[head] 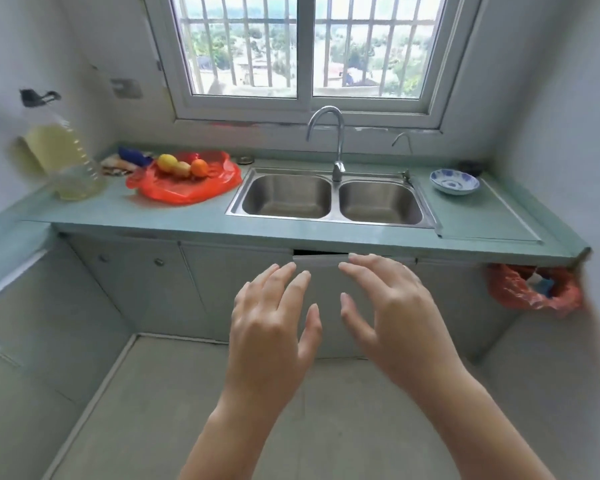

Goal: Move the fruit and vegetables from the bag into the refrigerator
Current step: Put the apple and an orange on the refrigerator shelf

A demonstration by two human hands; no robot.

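A red plastic bag (184,188) lies open on the green counter, left of the sink. On it sit a yellow lemon (167,162), a brownish fruit (182,168) and an orange (199,167), side by side. My left hand (271,317) and my right hand (385,306) hover in front of the cabinet doors below the counter, fingers spread and relaxed, holding nothing. Both hands are well apart from the bag. No refrigerator is in view.
A double steel sink (329,199) with a tap (336,143) sits mid-counter. A large oil bottle (66,157) stands at the far left, a blue-and-white bowl (454,181) at the right. Another red bag (534,289) hangs under the counter's right end. One cabinet door (321,261) stands slightly ajar.
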